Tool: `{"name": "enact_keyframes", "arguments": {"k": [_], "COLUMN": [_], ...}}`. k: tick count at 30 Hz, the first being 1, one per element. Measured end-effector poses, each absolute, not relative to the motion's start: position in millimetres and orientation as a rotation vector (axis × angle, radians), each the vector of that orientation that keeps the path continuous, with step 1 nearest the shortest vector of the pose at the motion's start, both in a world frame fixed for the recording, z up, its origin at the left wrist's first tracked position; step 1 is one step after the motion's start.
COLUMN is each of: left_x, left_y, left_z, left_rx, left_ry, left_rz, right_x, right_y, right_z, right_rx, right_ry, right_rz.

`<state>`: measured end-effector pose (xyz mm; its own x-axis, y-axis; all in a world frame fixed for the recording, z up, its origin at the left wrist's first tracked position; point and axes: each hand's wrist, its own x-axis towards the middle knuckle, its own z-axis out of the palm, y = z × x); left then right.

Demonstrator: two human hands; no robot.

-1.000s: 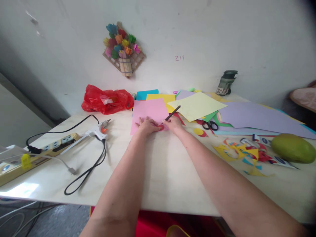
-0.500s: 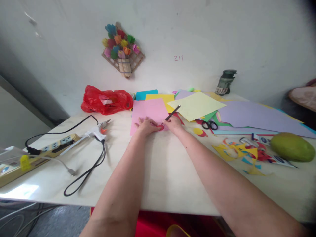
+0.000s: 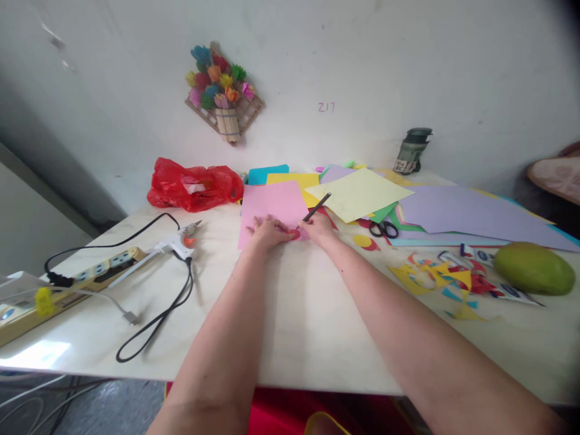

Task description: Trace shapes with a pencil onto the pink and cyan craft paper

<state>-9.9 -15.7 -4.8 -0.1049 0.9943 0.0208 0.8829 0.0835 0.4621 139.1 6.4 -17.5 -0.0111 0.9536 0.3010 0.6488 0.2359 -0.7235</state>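
Note:
A sheet of pink paper (image 3: 274, 200) lies flat on the table. My left hand (image 3: 267, 232) rests on its lower part, fingers spread, with the fingertips pressing a small red paper piece (image 3: 294, 234) against the sheet. My right hand (image 3: 319, 229) is closed around a dark pencil (image 3: 318, 206), which leans up and to the right. The pencil's tip is by the upper edge of the red piece; the fingers partly hide it. Behind the sheet are yellow paper (image 3: 296, 179) and blue paper (image 3: 268, 174).
Left are a glue gun (image 3: 183, 241), a power strip (image 3: 106, 266) with cables and a red plastic bag (image 3: 194, 184). Right are black scissors (image 3: 383, 229), pale yellow paper (image 3: 362, 194), purple paper (image 3: 466, 211), paper scraps (image 3: 410, 279), a green mango-like fruit (image 3: 533, 269) and a bottle (image 3: 412, 151).
The view shifts slightly. Both hands stay in nearly the same place, the left pressing on the red piece and the right holding the pencil beside it.

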Motion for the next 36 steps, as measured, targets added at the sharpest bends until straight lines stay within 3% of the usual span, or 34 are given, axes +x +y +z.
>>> {"name": "enact_keyframes", "arguments": {"k": [36], "left_x": [-11.3], "left_y": [-11.6], "left_z": [-8.7], "left_rx": [1.862], "left_ry": [2.077], "left_rz": [0.517], "right_x": [141.1], "right_y": [2.1], "right_z": [-17.0], "right_rx": [-1.488], "right_ry": [-1.731], "right_rz": [0.466]}}
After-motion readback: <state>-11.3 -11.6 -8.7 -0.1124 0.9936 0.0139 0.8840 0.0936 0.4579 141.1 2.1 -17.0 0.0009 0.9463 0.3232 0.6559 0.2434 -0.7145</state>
